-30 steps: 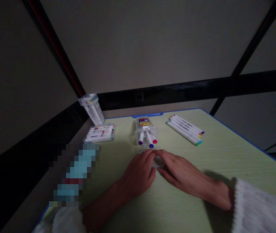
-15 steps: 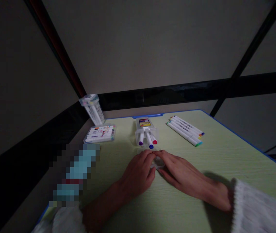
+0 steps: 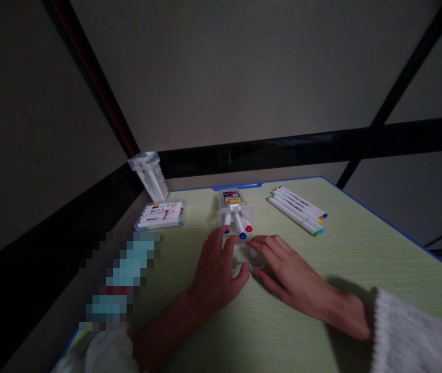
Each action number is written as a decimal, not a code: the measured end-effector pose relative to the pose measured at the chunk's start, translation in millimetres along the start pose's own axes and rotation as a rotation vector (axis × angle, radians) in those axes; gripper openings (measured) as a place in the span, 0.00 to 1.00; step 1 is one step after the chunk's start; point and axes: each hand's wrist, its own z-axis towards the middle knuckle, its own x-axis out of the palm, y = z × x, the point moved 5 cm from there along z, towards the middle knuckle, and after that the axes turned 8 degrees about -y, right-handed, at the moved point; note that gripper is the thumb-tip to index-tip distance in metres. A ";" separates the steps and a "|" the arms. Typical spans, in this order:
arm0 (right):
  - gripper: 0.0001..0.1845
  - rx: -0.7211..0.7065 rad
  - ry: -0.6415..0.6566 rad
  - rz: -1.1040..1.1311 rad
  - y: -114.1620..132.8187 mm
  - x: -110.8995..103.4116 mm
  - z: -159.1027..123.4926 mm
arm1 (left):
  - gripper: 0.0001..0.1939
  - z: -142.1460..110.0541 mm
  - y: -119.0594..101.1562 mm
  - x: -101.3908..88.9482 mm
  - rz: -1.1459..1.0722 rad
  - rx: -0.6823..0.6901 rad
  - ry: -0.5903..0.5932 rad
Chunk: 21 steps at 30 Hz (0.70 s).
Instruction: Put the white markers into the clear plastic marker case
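A clear plastic lid (image 3: 242, 253) lies on the table between my hands. My right hand (image 3: 288, 269) is at its right end, with fingers on the far edge and thumb on the near edge. My left hand (image 3: 216, 272) is at the lid's left side, its fingers apart and holding nothing; I cannot tell whether its thumb touches the lid. Just beyond lies a clear marker box (image 3: 233, 199) on its side, its mouth toward me. Out of it stick a blue-capped marker (image 3: 240, 228), a red-capped marker (image 3: 247, 227) and a third marker (image 3: 227, 221), partly hidden by my left fingers.
Several loose white markers (image 3: 296, 210) lie at the right on the pale green table (image 3: 364, 243). At the back left stands a clear container of markers (image 3: 151, 176), with a flat marker case (image 3: 160, 213) in front. A pixelated light-blue patch (image 3: 131, 267) covers the left edge. Walls close off the back.
My left hand has spread its fingers and shifted slightly left, uncovering more of the lid. My right hand has stayed nearly in place at the lid's right end.
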 end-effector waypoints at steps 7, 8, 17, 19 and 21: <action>0.22 -0.042 -0.001 0.034 0.7 1.2 -1.6 | 0.19 -1.0 1.4 5.3 0.004 -0.008 0.044; 0.22 -0.045 -0.002 0.041 0.5 1.5 -2.0 | 0.19 -0.9 1.5 5.4 0.004 -0.012 0.046; 0.25 -0.039 0.039 0.043 -2.7 6.0 -1.7 | 0.17 -2.3 0.8 6.0 0.022 -0.002 0.067; 0.25 -0.045 0.036 0.029 -3.2 6.5 -2.3 | 0.17 -2.2 0.7 6.0 0.019 -0.005 0.069; 0.26 -0.055 0.032 0.025 -3.4 6.6 -2.9 | 0.17 -2.0 0.6 6.2 0.013 -0.007 0.070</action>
